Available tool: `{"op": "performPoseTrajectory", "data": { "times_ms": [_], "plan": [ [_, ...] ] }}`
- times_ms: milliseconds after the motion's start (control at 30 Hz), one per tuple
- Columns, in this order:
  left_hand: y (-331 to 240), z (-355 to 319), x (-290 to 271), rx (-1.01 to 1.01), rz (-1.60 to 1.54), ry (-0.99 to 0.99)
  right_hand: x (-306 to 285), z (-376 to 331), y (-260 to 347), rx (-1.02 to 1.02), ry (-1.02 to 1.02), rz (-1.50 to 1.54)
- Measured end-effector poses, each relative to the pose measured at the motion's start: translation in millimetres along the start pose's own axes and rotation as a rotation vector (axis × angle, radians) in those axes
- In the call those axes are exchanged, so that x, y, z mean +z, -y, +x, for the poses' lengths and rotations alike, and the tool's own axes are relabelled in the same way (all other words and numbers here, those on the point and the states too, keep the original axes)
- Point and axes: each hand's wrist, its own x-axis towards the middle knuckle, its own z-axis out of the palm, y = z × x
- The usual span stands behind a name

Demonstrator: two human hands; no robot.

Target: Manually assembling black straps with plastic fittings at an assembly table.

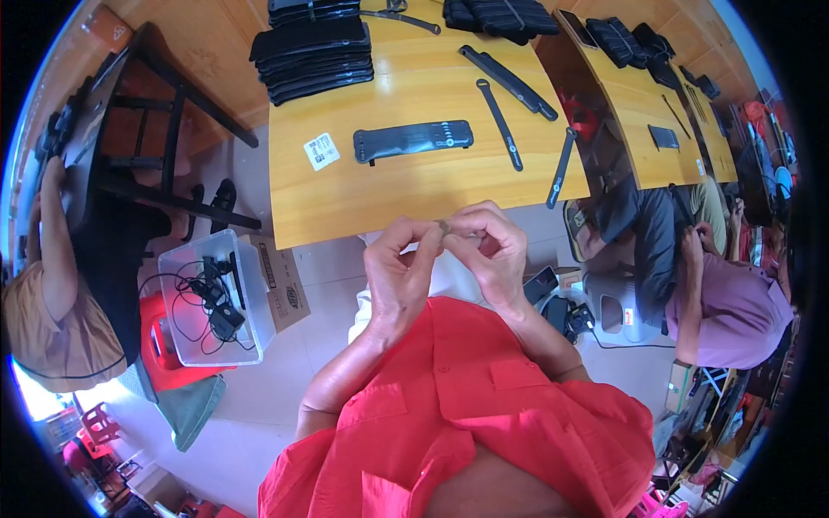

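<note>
My left hand and my right hand meet just off the table's near edge, in front of my red shirt. Their fingertips pinch one small brownish-grey piece between them; it is too small and too covered to name. Beyond them on the yellow wooden table lies a flat black padded band with pale marks. A white printed label is left of it. To its right are a narrow black strap, another strap over the table's right edge, and a pair of wider black strips.
A tall stack of black bands fills the table's far left, with a bundle at the back. Left of me stands a clear plastic bin of cables beside a black stool. People sit at both sides, one in a purple shirt.
</note>
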Motion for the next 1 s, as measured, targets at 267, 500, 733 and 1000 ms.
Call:
{"op": "performPoseTrajectory", "data": {
  "times_ms": [267,500,733,1000],
  "plan": [
    [-7,-4,3,0.099,0.075,-0.055,3,-2,9,0.014,-0.004,-0.046],
    [-8,-4,-5,0.032,0.012,-0.001,6,-4,5,-0.039,0.001,-0.006],
    [-8,-2,-9,-0.086,-0.055,0.014,5,-5,2,-0.067,0.010,-0.003],
    [-7,0,-11,-0.123,-0.101,0.051,5,-6,3,-0.065,0.005,-0.044]
  ]
}}
